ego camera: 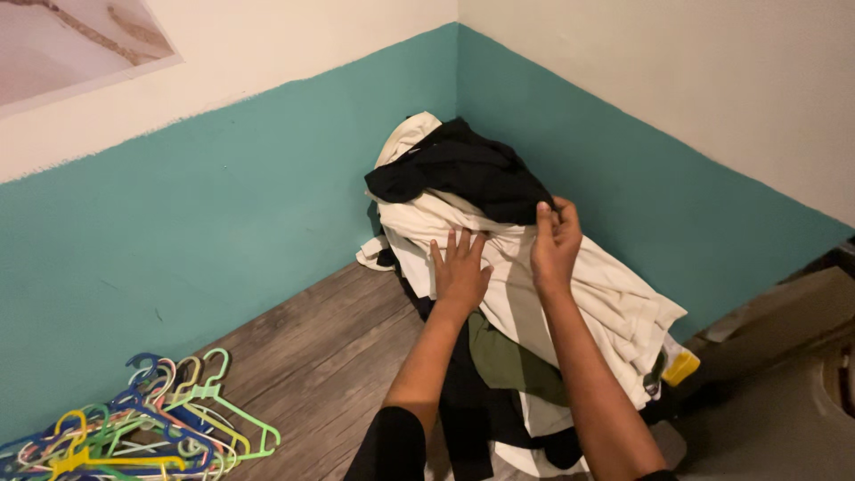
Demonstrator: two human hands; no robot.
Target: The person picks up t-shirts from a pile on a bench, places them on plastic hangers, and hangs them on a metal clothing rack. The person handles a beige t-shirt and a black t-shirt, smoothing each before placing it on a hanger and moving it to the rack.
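The scene is a room corner where two walls meet, each painted teal on the lower part and off-white above, with an uneven painted edge between the two colours. A pale poster with tan streaks hangs on the upper left wall. The floor is grey-brown wood-look planking running out from the corner. Heaped in that corner is a pile of clothes: a black garment lies on top, a large cream cloth spreads below it and down to the right, an olive-green piece shows lower in the heap, and more dark and white fabric lies at the bottom near the floor. A small yellow item peeks out at the right edge of the pile. The left hand lies flat on the cream cloth, its fingers spread and extended, holding nothing. The right hand is just beside it, its fingers curled and pinching fabric where the black garment meets the cream cloth; which of the two layers they hold cannot be told. At the lower left, well apart from the pile, a tangle of plastic hangers in green, blue, yellow and pink lies on the floor against the teal wall. At the far right a tan-grey object sits at the frame edge, too unclear to name.
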